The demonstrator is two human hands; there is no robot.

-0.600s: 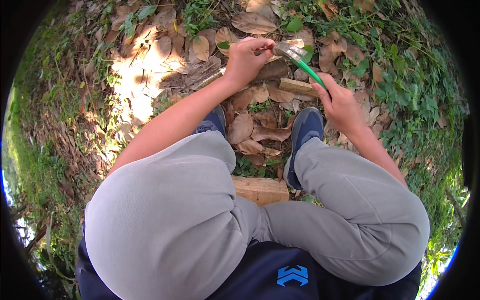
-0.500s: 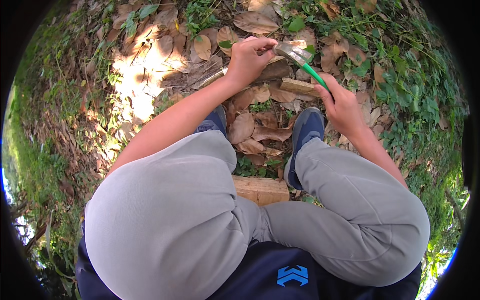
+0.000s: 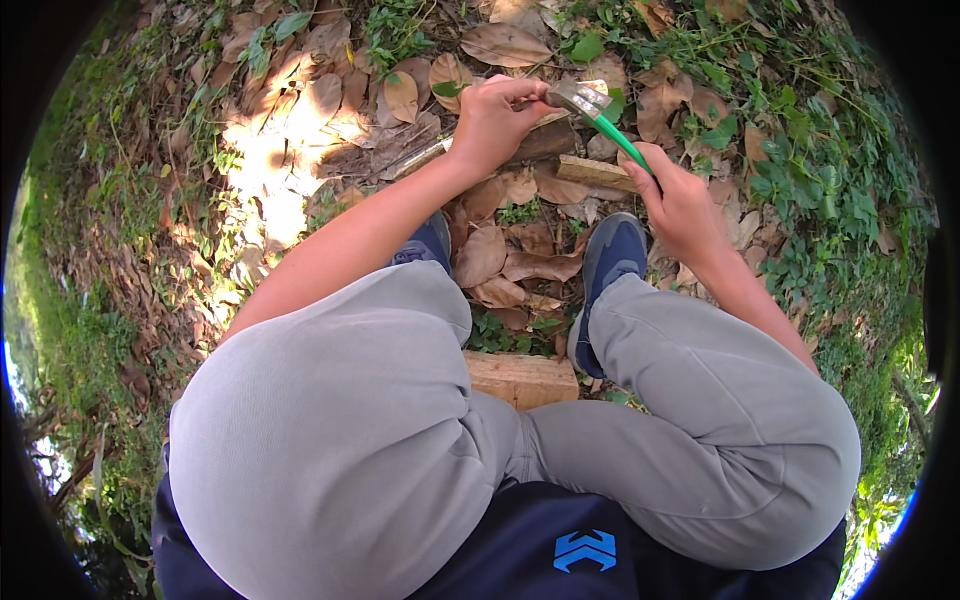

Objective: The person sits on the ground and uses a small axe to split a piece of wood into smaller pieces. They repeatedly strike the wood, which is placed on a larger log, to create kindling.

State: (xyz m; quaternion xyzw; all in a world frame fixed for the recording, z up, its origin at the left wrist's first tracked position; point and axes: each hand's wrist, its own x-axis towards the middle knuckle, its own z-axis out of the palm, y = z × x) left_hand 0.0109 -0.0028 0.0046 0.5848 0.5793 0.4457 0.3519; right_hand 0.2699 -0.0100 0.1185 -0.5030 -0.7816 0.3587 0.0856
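Note:
My right hand (image 3: 680,200) is wrapped round the green handle of a hammer (image 3: 622,143), which slants up and left to its metal head. Close beside that head, my left hand (image 3: 492,122) is closed in a pinch, thumb against fingers. Whatever sits between those fingertips is too small to make out. Under the left hand runs a thin wooden strip (image 3: 428,157), partly covered by my wrist and the hammer head. A short piece of wood (image 3: 596,172) lies on the leaves just left of my right hand.
Dry brown leaves (image 3: 482,255) cover the ground between my blue shoes (image 3: 612,255). A thick wooden block (image 3: 522,380) lies nearer, between my legs. Green plants (image 3: 820,180) grow on the right, and a sunlit patch of ground (image 3: 270,150) is at left.
The hammer head has turned slightly and shifted a little up and left, with my right hand moving along with it. My left hand stays almost in place.

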